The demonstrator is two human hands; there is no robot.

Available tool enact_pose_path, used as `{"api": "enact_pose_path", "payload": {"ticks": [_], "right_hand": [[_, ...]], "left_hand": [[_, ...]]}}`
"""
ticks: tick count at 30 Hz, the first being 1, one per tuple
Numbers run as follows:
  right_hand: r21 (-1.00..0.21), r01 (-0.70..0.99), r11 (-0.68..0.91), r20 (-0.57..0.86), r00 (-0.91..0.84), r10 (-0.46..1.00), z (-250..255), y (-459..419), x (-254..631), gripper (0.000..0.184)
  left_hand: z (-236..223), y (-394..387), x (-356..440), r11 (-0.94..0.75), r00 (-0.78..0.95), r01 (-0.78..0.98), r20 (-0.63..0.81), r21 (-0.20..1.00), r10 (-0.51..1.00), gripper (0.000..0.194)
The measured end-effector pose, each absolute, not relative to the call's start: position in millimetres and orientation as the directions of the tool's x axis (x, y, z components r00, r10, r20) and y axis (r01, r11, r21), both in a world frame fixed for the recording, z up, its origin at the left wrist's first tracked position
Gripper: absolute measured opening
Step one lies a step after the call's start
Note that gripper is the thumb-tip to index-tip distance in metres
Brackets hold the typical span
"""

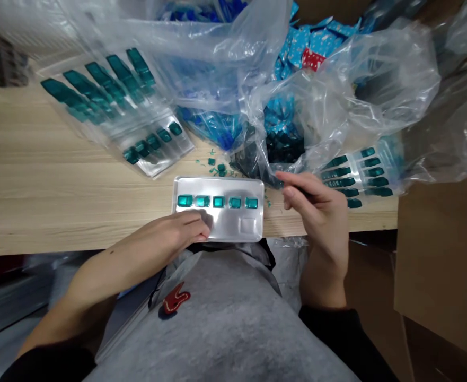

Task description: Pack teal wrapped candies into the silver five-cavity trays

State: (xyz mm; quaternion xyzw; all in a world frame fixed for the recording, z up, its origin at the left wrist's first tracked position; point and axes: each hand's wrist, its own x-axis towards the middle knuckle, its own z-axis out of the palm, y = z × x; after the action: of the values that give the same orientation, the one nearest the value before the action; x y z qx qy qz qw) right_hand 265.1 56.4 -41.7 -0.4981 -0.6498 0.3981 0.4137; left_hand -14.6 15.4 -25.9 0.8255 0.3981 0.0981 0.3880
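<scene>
Teal square pieces (218, 201), five in a row along a metal tray (221, 228) on the wooden desk (58, 207); my left hand (183, 228) lies flat on the tray just below them, holding nothing; my right hand (316, 204) is half curled beside the tray, near a clear plastic bag (253, 159), can't tell if it's pinching anything
</scene>
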Motion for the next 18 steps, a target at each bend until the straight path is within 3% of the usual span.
{"api": "enact_pose_path", "payload": {"ticks": [2, 4, 9, 15, 18], "right_hand": [[-0.933, 0.338, 0.126, 0.108, -0.070, 0.992, -41, 51, 269, 0.019], [-0.930, 0.356, 0.096, 0.070, -0.087, 0.994, -42, 43, 272, 0.018], [-0.963, 0.268, -0.037, -0.073, -0.126, 0.989, -44, 22, 276, 0.019], [-0.974, -0.147, -0.171, -0.114, -0.335, 0.935, -49, 19, 259, 0.044], [-0.939, -0.240, -0.244, -0.125, -0.422, 0.898, -51, 23, 245, 0.051]], "left_hand": [[-28, 15, -15, -0.362, 0.656, 0.596, -0.173, 0.717, 0.735, 0.026], [-30, 13, -12, -0.414, 0.654, 0.610, -0.133, 0.676, 0.745, 0.022], [-18, 5, -6, -0.683, 0.700, 0.619, 0.122, 0.388, 0.703, 0.021], [16, 8, -11, -0.679, 0.636, 0.596, 0.264, 0.429, 0.725, 0.006], [15, 8, -12, -0.719, 0.665, 0.531, 0.306, 0.447, 0.681, 0.007]]}}
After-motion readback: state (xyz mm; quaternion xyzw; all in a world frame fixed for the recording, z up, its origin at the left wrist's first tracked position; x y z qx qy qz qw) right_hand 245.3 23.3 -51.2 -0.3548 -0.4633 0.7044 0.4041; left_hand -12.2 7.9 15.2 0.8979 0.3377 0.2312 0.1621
